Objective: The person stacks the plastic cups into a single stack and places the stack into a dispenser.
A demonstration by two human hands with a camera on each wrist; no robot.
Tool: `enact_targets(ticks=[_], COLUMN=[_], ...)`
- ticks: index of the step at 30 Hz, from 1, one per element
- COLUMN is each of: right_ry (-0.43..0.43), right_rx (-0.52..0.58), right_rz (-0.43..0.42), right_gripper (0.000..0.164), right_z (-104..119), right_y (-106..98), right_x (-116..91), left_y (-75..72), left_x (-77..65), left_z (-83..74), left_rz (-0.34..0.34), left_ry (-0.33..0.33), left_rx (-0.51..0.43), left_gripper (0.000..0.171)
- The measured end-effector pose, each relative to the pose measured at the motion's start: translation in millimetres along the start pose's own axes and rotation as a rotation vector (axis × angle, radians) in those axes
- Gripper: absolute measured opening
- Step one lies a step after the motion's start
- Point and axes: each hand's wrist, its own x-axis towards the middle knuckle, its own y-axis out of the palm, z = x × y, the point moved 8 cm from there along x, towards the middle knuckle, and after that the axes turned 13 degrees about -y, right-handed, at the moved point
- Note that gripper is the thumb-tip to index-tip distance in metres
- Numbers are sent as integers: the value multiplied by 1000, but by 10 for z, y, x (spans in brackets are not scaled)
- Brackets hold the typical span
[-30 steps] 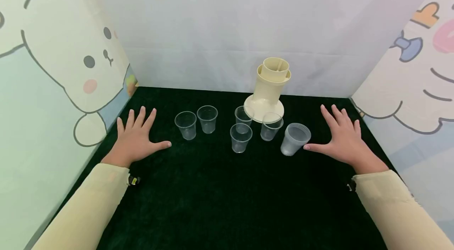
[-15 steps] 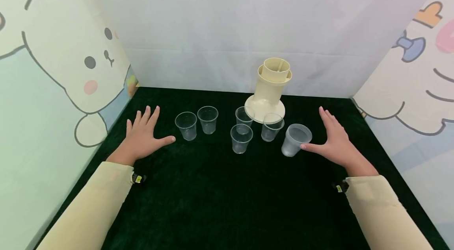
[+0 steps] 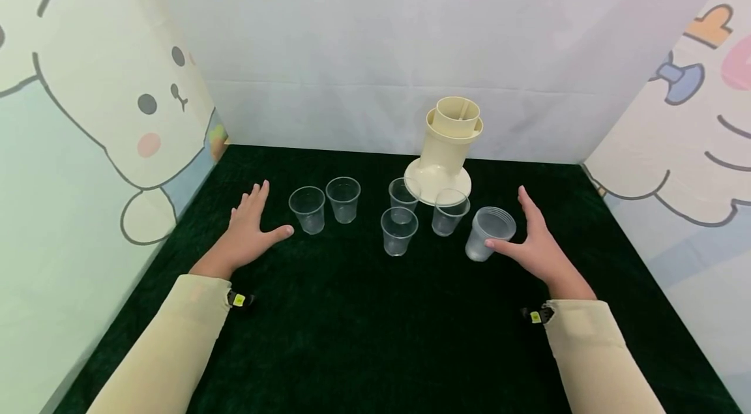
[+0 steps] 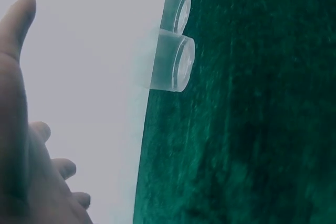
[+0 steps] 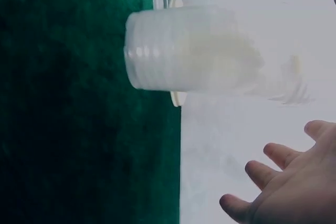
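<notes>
My left hand (image 3: 243, 231) hovers with straight fingers and the thumb spread, just left of two clear plastic cups (image 3: 308, 210). Those same cups (image 4: 170, 61) stand beyond the hand in the left wrist view. On the right, my right hand (image 3: 536, 251) is opened beside a stack of nested clear plastic cups (image 3: 479, 244). Its thumb overlaps the stack's near side in the head view, while the fingers extend behind and to the right. In the right wrist view the fingers (image 5: 262, 174) are apart from the stack (image 5: 157, 51). Neither hand grips anything.
Three single clear cups stand in the middle, the nearest cup (image 3: 399, 235) in front of the others. Behind them rises a cream cylindrical stand (image 3: 442, 150) on a round base. A dark green cloth (image 3: 352, 336) covers the table; a white curtain (image 3: 328, 29) closes the back.
Both hands have moved inward and turned palms toward each other. The right hand's thumb has come across the stack of cups. The cups and the stand have stayed put.
</notes>
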Motion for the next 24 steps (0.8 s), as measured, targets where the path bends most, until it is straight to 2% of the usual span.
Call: enact_targets(ticks=[7,11,18,24], right_ry=[-56,-49,-16,0], right_rx=[148,218,278,307], right_rz=[-93,-131,-135,-141], right_gripper=[114,107,100,98], right_z=[-35,-64,-122,-159], right_y=[78,112,189,263], right_x=[-7,-35,-41,-19], left_y=[81,116,186,192], left_x=[39,72,138,172], left_z=[43,71,81,37], left_rz=[-2,-20,-65,-89], left_ry=[-38,-68,-90,-64], left_rx=[-119,-184,-283,-357], left_gripper=[110,111,111,110])
